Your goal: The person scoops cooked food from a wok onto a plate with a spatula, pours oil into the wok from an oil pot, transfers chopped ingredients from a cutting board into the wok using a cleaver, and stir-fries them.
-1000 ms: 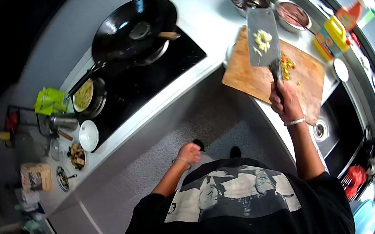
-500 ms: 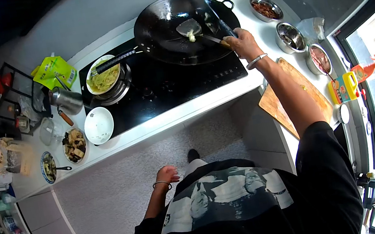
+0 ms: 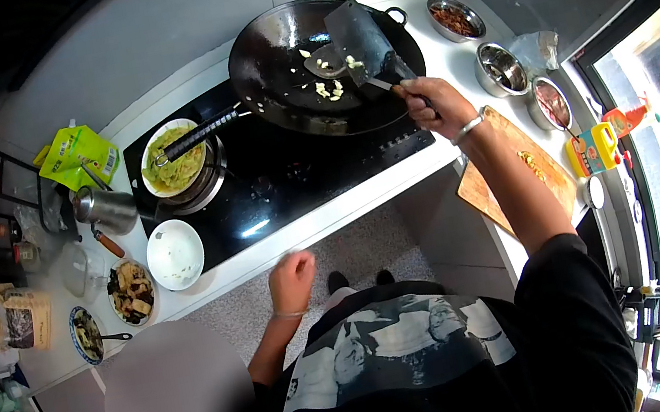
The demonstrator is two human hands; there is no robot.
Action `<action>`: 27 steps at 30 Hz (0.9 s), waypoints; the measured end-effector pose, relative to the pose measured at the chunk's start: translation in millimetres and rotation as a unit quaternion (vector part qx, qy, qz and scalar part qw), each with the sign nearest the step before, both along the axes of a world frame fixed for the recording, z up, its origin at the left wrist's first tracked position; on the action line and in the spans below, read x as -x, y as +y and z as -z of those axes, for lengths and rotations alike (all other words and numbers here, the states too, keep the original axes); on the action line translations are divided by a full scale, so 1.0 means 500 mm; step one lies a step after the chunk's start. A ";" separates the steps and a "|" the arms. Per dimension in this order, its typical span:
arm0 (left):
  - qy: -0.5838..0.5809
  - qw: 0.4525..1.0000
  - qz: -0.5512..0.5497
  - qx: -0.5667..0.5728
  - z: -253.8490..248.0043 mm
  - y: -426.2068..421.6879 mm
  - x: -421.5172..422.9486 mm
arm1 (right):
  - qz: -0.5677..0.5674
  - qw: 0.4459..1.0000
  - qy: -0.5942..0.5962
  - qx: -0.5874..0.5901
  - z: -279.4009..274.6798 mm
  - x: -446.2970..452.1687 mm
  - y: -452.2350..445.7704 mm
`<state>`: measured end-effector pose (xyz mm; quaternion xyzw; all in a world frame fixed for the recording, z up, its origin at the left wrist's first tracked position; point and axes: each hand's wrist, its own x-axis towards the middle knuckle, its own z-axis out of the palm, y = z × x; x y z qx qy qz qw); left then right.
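My right hand (image 3: 438,106) is wrapped round the dark handle of a cleaver (image 3: 360,42), whose broad blade is tilted over the black wok (image 3: 282,82). A few pale garlic pieces cling to the blade. More garlic pieces (image 3: 329,90) lie in the wok, around the head of a metal spatula (image 3: 325,62) resting there. My left hand (image 3: 294,283) hangs near the counter's front edge, below the white bowl, with its fingers curled; whether it holds anything is hidden.
A cutting board (image 3: 482,189) with chopped peppers lies at the right. Metal bowls (image 3: 457,18) stand behind it. Left of the wok are a bowl of shredded food (image 3: 173,158), a white bowl (image 3: 175,255), a steel pitcher (image 3: 108,210) and a dish (image 3: 131,292). A blurred grey round shape covers the lower left.
My right hand has carried the cleaver from above the board to the wok, then turned its blade. Garlic has dropped into the wok. My left hand has risen and its fingers have curled.
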<state>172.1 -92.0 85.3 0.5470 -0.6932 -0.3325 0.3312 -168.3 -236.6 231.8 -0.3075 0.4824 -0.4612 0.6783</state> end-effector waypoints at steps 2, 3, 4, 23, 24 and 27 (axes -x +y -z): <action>-0.010 0.990 0.002 0.142 -0.117 -0.079 0.071 | -0.001 1.000 -0.002 0.007 -0.007 -0.013 0.023; 0.021 0.977 0.017 0.211 -0.154 -0.126 0.105 | -0.002 1.000 -0.004 0.011 -0.011 -0.018 0.034; 0.014 0.950 -0.002 0.311 -0.202 -0.166 0.145 | -0.003 1.000 0.000 0.020 -0.014 -0.023 0.043; -0.448 0.857 -0.002 0.255 -0.269 -0.438 0.338 | 0.121 0.665 0.679 0.287 0.054 0.197 0.229; -0.423 0.850 0.003 0.314 -0.251 -0.448 0.335 | 0.126 0.673 0.677 0.268 0.067 0.217 0.248; -0.470 0.853 0.005 0.227 -0.216 -0.494 0.334 | 0.179 0.653 0.698 0.235 0.126 0.277 0.318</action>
